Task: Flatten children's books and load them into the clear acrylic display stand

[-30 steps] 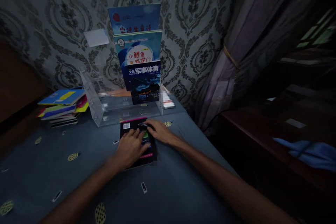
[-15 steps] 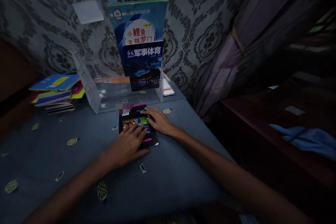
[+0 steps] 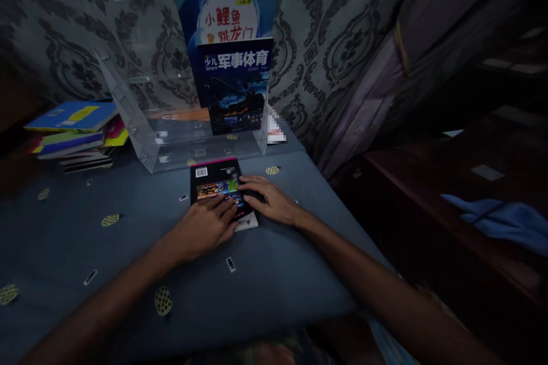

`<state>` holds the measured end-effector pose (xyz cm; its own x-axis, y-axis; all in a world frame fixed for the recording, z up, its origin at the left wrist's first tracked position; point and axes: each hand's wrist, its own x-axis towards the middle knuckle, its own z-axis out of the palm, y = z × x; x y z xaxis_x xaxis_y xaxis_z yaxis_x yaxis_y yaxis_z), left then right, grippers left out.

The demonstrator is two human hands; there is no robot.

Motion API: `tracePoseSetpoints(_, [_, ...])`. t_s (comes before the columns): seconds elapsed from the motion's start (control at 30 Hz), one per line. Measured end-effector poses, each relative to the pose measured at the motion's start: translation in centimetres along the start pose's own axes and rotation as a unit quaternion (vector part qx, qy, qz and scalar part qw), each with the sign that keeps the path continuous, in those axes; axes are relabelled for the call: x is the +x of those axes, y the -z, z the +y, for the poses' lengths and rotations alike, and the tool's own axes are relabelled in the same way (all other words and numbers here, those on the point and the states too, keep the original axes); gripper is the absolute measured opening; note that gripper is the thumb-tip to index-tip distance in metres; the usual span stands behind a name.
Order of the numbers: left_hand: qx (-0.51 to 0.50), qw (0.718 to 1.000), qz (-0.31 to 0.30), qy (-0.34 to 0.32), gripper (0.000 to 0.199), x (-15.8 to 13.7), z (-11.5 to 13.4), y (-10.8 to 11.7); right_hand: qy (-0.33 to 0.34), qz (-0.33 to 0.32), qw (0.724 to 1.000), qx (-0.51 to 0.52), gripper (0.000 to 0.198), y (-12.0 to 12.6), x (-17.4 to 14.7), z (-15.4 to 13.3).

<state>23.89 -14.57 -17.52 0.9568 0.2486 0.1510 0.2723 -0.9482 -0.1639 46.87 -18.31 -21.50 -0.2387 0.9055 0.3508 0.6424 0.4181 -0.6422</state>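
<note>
A dark book (image 3: 212, 174) with a barcode, colour pictures and a pink strip along its far edge lies on the table below the display stand. My left hand (image 3: 208, 221) rests on its near part, fingers stretched over the cover; the thumb is mostly hidden. White paper (image 3: 248, 222) shows under the cover at the near right corner. On the book's right edge are the fingertips of my right hand (image 3: 272, 198), fingers extended and somewhat apart.
A clear acrylic stand (image 3: 143, 145) holds a dark blue book (image 3: 240, 88) in front of a larger teal book (image 3: 231, 5). Several books form a stack (image 3: 77, 131) at the left. A patterned cloth covers the table (image 3: 141, 239); its right edge borders a dark area with blue fabric (image 3: 492, 222).
White paper has come into sight at the book's near right corner, where the dark cover lay before. My left fingers are closer together. The view has tilted lower and nearer.
</note>
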Motion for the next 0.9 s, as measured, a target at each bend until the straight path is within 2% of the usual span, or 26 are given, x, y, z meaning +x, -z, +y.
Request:
tracePoseSetpoints(0.17, [-0.011, 1.0, 0.021, 0.004, 0.044, -0.2, 0.2, -0.3, -0.005, -0.048, 0.999, -0.008, 0.041, 0.4, -0.1, -0.1])
tracePoseSetpoints(0.33, [-0.031, 0.998, 0.051, 0.006, 0.044, -0.3, -0.2, -0.2, -0.015, -0.104, 0.994, -0.044, 0.068, 0.5, -0.4, -0.6])
tracePoseSetpoints(0.5, [-0.077, 0.994, 0.06, 0.051, 0.038, -0.5, -3.1, -1.5, -0.04, -0.131, 0.988, -0.071, 0.074, 0.9, -0.2, -1.4])
tracePoseSetpoints(0.7, [-0.081, 0.972, 0.061, 0.214, 0.043, -1.4, -7.9, -4.6, -0.058, -0.139, 0.986, -0.074, 0.078, 1.1, -0.3, -1.6])
tracePoseSetpoints(0.9, [-0.093, 0.967, 0.083, 0.223, 0.042, -1.7, -9.0, -5.8, -0.067, -0.122, 0.985, -0.103, 0.073, 0.2, 1.5, -1.1])
